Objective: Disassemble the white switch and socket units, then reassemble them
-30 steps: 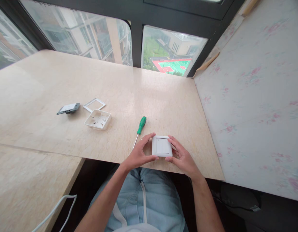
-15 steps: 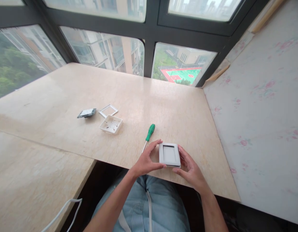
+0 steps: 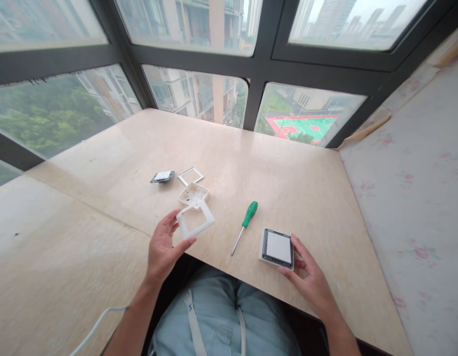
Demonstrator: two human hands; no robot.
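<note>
My left hand [image 3: 164,247] pinches a square white switch frame [image 3: 195,219] and holds it in the air just in front of a white back box [image 3: 193,194]. Fingers of my right hand [image 3: 306,277] rest against the side of a wall switch [image 3: 277,247] with a white rocker and grey surround, lying flat on the table near its front edge. A green-handled screwdriver [image 3: 245,226] lies between my two hands, shaft pointing toward me.
On the beige marble-pattern table [image 3: 281,178] farther back lie a second white frame [image 3: 191,175] and a grey switch module [image 3: 162,176]. A lower table section [image 3: 47,257] sits at left with a white cable [image 3: 95,326]. A floral-papered wall [image 3: 418,163] borders the right; windows stand behind.
The white frame has come off the switch. My left hand carried it left and away, while my right hand stays on the switch, now showing its grey surround. The view tilted up.
</note>
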